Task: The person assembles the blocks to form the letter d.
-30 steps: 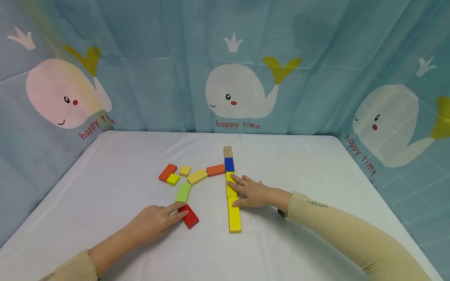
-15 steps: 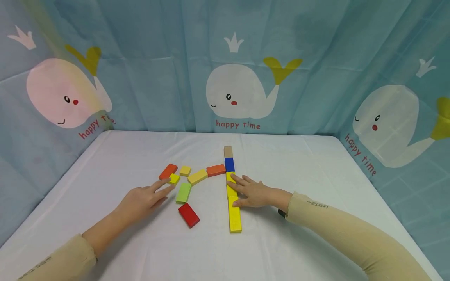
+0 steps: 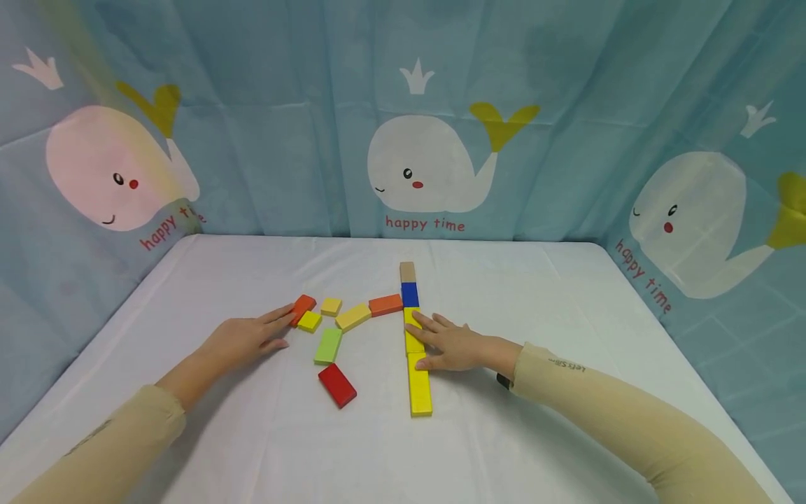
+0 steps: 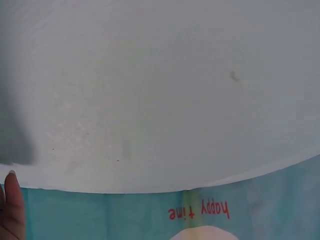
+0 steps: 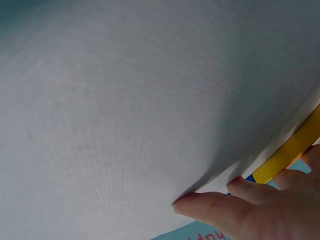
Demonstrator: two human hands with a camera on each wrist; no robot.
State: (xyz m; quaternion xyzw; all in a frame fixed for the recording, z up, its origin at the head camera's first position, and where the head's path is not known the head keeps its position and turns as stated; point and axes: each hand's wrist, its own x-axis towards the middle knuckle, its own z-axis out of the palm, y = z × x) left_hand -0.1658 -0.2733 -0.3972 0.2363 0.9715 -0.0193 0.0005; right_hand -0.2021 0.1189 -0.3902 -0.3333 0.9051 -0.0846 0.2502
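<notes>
In the head view my left hand point(image 3: 239, 344) touches the left side of an orange-red block point(image 3: 305, 306) with its outstretched fingertips. A small yellow block point(image 3: 309, 322) lies against that block. Spread fingers of my right hand point(image 3: 452, 346) rest on two long yellow blocks, the upper one point(image 3: 412, 339) and the lower one point(image 3: 420, 395). A blue block point(image 3: 409, 295) and a tan block point(image 3: 407, 271) continue this straight column. The right wrist view catches my right hand point(image 5: 265, 212) beside a yellow block point(image 5: 290, 152); only part of my left hand point(image 4: 11, 210) shows in its wrist view.
From the column's left side an arc runs through an orange block point(image 3: 386, 305), a pale yellow block point(image 3: 353, 317), a green block point(image 3: 328, 346) and a red block point(image 3: 337, 385). A small pale yellow block point(image 3: 331, 306) lies nearby. A curtain point(image 3: 277, 175) surrounds the white table point(image 3: 541, 287).
My left hand has left the red block, passed over the small yellow block, and moved up-left to the orange-red block. My right hand has stayed on the yellow blocks.
</notes>
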